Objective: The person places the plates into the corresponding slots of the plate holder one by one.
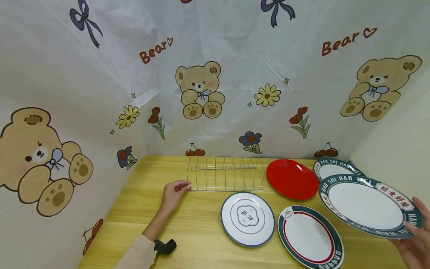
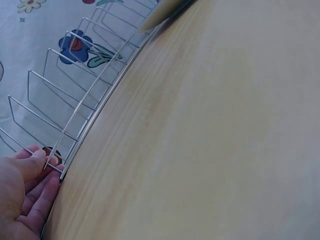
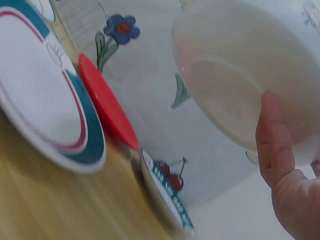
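A wire dish rack stands at the back of the wooden table. My left hand pinches its near left corner, and the left wrist view shows thumb and fingers around the rack's end wire. At the far right my right hand grips the rim of an oval white plate with a green lettered border. That plate is lifted and tilted above the table. In the right wrist view its pale underside faces the camera, with fingers pressed against it.
A red plate lies right of the rack. Nearer are a blue-rimmed white plate and a round plate with green and red rings. Another green-bordered plate lies at the back right. A bear-print sheet hangs behind.
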